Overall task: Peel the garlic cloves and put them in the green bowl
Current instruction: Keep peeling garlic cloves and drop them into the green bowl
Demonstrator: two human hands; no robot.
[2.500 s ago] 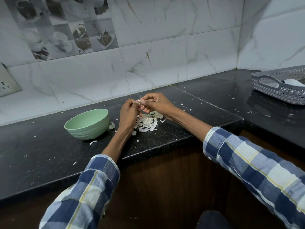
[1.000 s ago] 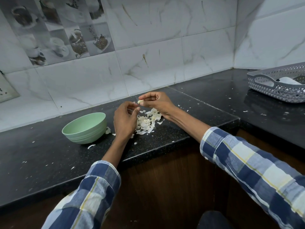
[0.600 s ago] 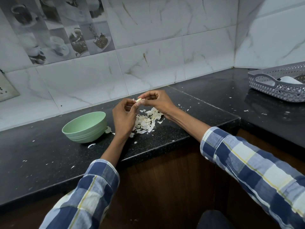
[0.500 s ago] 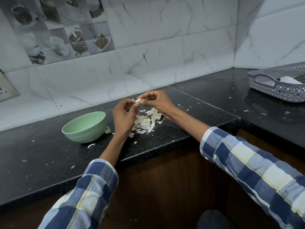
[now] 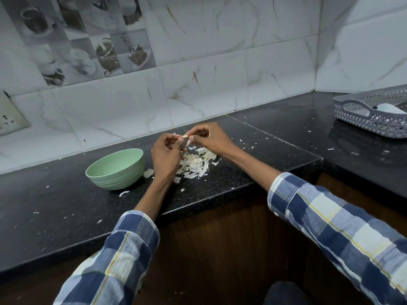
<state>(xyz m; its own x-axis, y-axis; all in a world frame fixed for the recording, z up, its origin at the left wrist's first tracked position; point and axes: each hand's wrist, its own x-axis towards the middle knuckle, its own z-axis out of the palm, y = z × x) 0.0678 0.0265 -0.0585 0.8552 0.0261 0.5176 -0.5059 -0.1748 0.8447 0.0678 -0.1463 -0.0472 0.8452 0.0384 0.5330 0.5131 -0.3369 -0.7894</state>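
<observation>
I have both hands raised together near the middle of the frame, just above the pile of skins (image 5: 197, 161). My left hand (image 5: 165, 154) and right hand (image 5: 209, 138) both have their fingers curled, pinching one small garlic clove (image 5: 185, 136) between the fingertips. A thin strip of skin seems to hang from the right fingertips, though it is too small to be sure.

The green bowl (image 5: 115, 169) sits to the left of my hands on the black counter (image 5: 55, 205), near but apart from the left wrist. I cannot see into it from here.

The main risk, as I judge it, is the clove slipping. It is tiny and held only at the tips, so a hard tug on the skin could flick it into the skins below, where pale on pale would hide it. It could also roll toward the counter edge at the lower middle. When I carry it left, my wrist could knock the light bowl or drag skins into it.
</observation>
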